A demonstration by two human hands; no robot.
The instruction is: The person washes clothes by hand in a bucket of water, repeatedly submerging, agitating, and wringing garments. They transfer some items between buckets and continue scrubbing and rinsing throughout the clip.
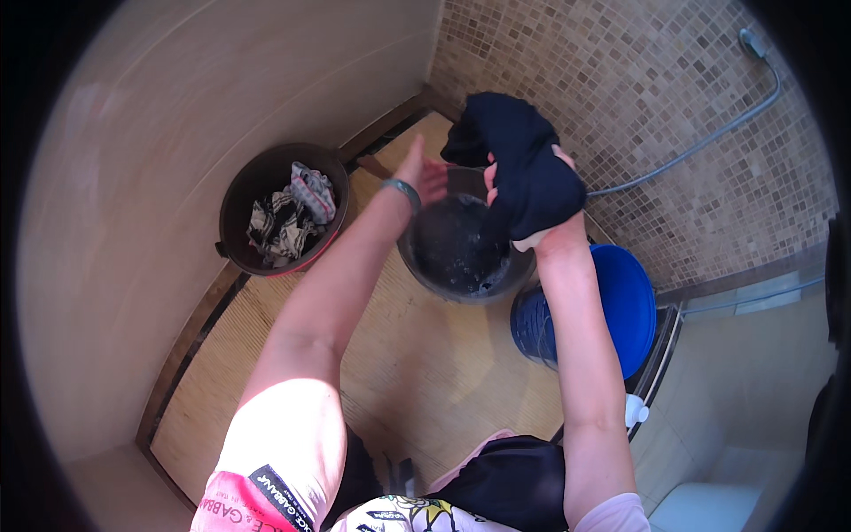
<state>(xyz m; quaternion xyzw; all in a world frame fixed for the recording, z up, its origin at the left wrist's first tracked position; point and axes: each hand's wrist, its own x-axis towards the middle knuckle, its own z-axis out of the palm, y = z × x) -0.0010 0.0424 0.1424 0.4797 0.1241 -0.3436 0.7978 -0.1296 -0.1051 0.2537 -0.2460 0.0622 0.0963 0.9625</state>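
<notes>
My right hand (pixel 539 238) grips a bunched black cloth garment (pixel 536 173) and holds it up over the right side of a dark basin (pixel 441 285). The cloth hides much of that hand, and part of it droops toward the far side. Dark water with a few bubbles (pixel 461 244) lies in the basin. My left hand (pixel 427 177), with a band on its wrist, is empty above the basin's far left rim. Its fingers are stretched out and slightly blurred, apart from the cloth.
Left of the basin stands a dark bucket (pixel 232 208) holding patterned clothes (pixel 288 217). A blue bucket (pixel 631 306) is close to my right forearm. A shower hose (pixel 709 137) hangs along the mosaic wall (pixel 612 71). Ribbed tan flooring (pixel 417 355) lies below, and a white bottle (pixel 635 410) is at right.
</notes>
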